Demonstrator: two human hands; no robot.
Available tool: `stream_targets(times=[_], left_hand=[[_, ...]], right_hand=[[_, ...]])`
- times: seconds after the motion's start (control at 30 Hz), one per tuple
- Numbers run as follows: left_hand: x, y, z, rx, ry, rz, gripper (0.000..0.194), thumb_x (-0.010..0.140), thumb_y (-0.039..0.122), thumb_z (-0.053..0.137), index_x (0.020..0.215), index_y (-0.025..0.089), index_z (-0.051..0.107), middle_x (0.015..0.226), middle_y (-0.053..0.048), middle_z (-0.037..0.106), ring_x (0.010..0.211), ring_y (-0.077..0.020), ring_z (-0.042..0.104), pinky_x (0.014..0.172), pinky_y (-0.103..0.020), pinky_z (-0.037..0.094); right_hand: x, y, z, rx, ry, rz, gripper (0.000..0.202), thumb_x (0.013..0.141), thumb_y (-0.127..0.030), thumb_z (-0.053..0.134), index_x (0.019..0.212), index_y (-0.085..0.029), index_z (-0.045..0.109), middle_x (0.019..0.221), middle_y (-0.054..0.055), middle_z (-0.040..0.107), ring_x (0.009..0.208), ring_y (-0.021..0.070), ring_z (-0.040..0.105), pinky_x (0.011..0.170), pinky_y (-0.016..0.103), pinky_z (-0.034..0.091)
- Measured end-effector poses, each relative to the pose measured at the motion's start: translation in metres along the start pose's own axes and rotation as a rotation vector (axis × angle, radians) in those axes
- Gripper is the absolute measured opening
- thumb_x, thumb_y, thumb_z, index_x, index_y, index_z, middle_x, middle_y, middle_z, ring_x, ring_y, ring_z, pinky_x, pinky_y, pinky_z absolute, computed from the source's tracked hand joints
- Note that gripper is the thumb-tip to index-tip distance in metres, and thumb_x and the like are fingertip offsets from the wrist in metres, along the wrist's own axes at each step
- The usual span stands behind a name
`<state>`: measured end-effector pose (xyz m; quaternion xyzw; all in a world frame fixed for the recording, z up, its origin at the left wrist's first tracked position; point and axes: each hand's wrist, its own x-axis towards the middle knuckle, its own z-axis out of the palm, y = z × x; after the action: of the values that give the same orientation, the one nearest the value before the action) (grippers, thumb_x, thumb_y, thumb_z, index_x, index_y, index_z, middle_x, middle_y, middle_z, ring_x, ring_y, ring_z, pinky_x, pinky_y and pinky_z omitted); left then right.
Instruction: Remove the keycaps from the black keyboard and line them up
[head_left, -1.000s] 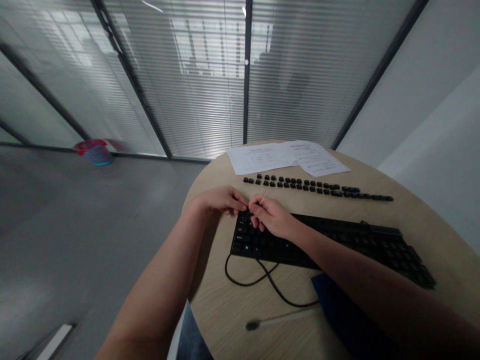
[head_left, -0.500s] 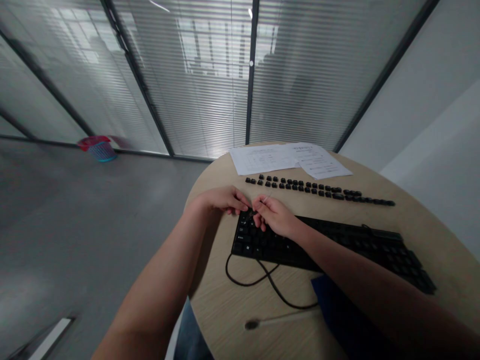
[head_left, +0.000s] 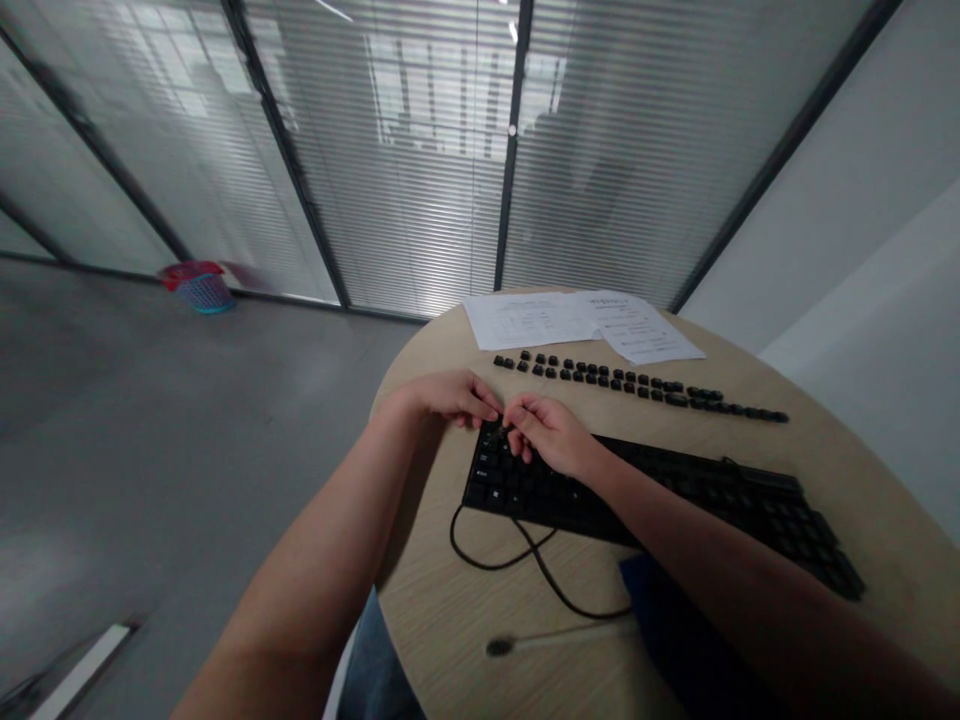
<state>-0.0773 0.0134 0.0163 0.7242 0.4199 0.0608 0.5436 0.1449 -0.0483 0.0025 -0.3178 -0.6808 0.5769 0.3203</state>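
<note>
Head view: the left hand [head_left: 454, 397] sits at the far left corner of the black computer keyboard [head_left: 541, 490], thumb and forefinger drawn together; too small to tell if they grip anything. Just right of it, the right hand [head_left: 546, 430], nearer the keys [head_left: 496, 494], hangs over them with fingers curled inward, its hold also unclear. From both hands the keyboard's long axis runs rightward, slanting nearer beneath the right forearm [head_left: 720, 560]; loose keycaps [head_left: 604, 381] line up beyond

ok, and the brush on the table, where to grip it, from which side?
Likely the middle of its slim handle, pinched from above: it lies flat and bare there. The dark head points left, and the right end runs up to the blue item.
</note>
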Motion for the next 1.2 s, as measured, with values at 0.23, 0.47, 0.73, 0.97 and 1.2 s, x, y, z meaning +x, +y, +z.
stream_targets(times=[0.23, 0.47, 0.73, 0.97, 1.2], left_hand=[[-0.002, 0.006, 0.002, -0.007, 0.019, -0.043, 0.030, 0.075, 0.042, 0.078, 0.094, 0.018, 0.080, 0.066, -0.001, 0.068, 0.051, -0.0087, 0.053, 0.045, -0.019, 0.030], [-0.001, 0.004, 0.003, -0.016, 0.027, -0.035, 0.031, 0.072, 0.039, 0.079, 0.093, 0.017, 0.081, 0.064, -0.001, 0.068, 0.048, -0.0081, 0.051, 0.043, -0.018, 0.027], [0.002, 0.002, 0.005, -0.022, 0.037, -0.037, 0.036, 0.071, 0.037, 0.078, 0.100, 0.017, 0.080, 0.063, -0.001, 0.068, 0.051, -0.0100, 0.054, 0.044, -0.019, 0.028], [0.003, 0.003, 0.006, -0.033, 0.031, -0.042, 0.031, 0.069, 0.037, 0.079, 0.092, 0.018, 0.081, 0.060, 0.000, 0.066, 0.050, -0.0096, 0.053, 0.044, -0.019, 0.029], [0.002, 0.006, 0.006, -0.026, 0.030, -0.052, 0.023, 0.069, 0.035, 0.078, 0.085, 0.018, 0.080, 0.063, -0.001, 0.066, 0.053, -0.0092, 0.055, 0.044, -0.018, 0.030]], right_hand=[[-0.004, 0.002, -0.001, -0.079, 0.056, -0.093, 0.052, 0.093, -0.070, 0.048, 0.087, -0.019, 0.059, 0.065, -0.001, 0.062, 0.047, 0.0097, 0.053, 0.047, 0.022, 0.040], [-0.012, -0.001, -0.001, -0.365, -0.029, -0.212, 0.034, 0.100, -0.052, 0.050, 0.089, -0.021, 0.060, 0.067, -0.002, 0.061, 0.053, 0.0110, 0.056, 0.053, 0.023, 0.042], [-0.013, -0.001, -0.002, -0.479, -0.017, -0.227, 0.029, 0.101, -0.046, 0.051, 0.088, -0.022, 0.060, 0.060, -0.004, 0.058, 0.047, 0.0121, 0.057, 0.051, 0.024, 0.040], [-0.012, 0.000, 0.000, -0.470, -0.001, -0.171, 0.025, 0.099, -0.043, 0.052, 0.088, -0.022, 0.059, 0.062, -0.003, 0.063, 0.048, 0.0128, 0.061, 0.051, 0.023, 0.043], [-0.008, -0.006, 0.002, -0.473, -0.045, -0.091, 0.024, 0.100, -0.043, 0.051, 0.088, -0.022, 0.058, 0.060, -0.005, 0.059, 0.046, 0.0113, 0.057, 0.051, 0.023, 0.041]])
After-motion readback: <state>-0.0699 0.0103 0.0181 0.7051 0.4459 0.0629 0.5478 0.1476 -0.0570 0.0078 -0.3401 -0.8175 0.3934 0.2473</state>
